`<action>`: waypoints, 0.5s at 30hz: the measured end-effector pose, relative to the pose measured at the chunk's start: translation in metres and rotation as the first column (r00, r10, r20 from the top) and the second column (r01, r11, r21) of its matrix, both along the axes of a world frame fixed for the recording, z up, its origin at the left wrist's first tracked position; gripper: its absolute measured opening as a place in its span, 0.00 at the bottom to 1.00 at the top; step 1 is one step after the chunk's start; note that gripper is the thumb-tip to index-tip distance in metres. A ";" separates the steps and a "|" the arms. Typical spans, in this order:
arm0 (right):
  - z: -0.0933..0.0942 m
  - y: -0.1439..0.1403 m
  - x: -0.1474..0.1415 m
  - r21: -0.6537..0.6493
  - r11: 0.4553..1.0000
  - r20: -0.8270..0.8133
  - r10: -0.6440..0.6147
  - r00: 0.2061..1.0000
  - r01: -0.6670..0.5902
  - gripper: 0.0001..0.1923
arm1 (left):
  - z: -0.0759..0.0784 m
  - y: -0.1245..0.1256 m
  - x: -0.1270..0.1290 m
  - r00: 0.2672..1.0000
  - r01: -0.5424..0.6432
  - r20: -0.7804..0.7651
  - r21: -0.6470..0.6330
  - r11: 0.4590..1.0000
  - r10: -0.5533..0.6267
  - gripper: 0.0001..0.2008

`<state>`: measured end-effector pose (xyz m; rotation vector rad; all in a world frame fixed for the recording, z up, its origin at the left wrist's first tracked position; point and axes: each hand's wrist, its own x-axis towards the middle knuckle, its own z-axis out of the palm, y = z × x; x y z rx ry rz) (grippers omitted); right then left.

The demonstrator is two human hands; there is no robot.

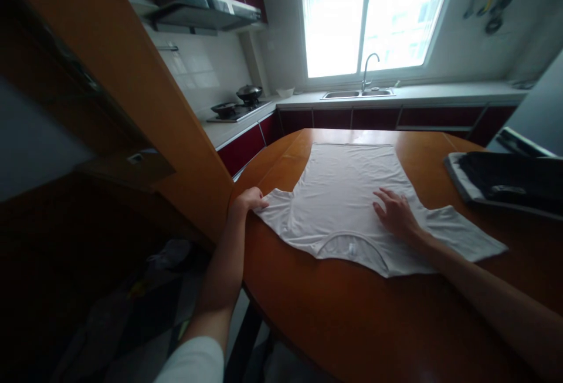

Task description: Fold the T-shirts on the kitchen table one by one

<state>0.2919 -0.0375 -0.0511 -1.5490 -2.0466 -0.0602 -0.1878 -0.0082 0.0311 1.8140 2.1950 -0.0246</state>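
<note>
White short-sleeved fabric T-shirt (338, 195) spread on a glossy orange-brown wooden surface (316, 307).
The left hand (252, 199) pinches a sleeve (277, 202) end, apparently holding it out; the right hand (398, 214), grip unclosed, spreads on or just above the shirt, perhaps to flatten it.

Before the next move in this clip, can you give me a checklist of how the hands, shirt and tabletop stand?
1. Left hand has the sleeve end: ok, pinched between thumb and fingers.
2. Right hand open over the shirt's body: ok. Pressing down: cannot tell.
3. White T-shirt free of wrinkles: not ok, creases show on body and sleeves.
4. Neckline on the person's side: ok, hem on the window side.
5. Folded black garment apart from the shirt: ok, bare wooden table shows between them.
</note>
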 end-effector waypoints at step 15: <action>0.002 0.002 0.003 -0.027 0.998 -0.020 0.051 0.998 -0.052 0.22 | 0.003 -0.003 0.009 0.999 -0.040 0.039 0.117 0.992 0.036 0.14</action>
